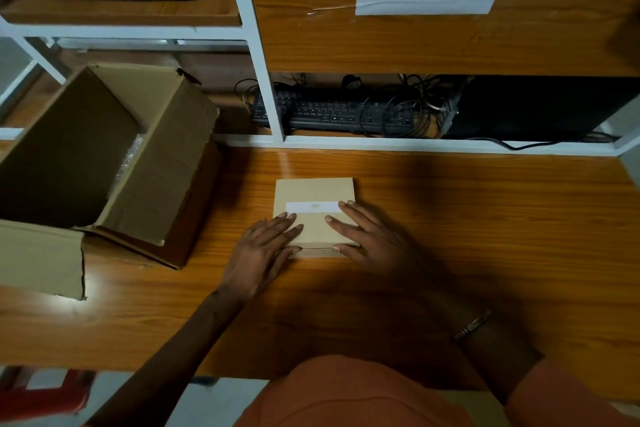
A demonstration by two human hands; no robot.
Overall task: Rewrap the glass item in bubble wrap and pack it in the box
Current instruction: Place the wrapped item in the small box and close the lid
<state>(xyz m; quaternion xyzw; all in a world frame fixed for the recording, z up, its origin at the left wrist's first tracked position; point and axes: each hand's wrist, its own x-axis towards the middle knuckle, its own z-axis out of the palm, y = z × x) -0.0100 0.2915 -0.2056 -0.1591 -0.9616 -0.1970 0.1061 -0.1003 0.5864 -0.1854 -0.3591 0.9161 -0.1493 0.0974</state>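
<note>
Both hands flat on a small closed cardboard box (313, 215) at mid-desk.

Nearest, left hand (265, 250) on that box's near-left corner, fingers spread and unclenched, thumb at the front seam; right hand (367, 236) on its near-right edge, likewise flat, gripping nothing, a bracelet (472, 324) on the wrist. Across the lid, a white label (311, 207). Left of the small box, a large open carton (104, 156) with bubble wrap (130, 154) inside. Beyond it, a black keyboard (332, 113) among cables. Glass item itself unseen.
</note>
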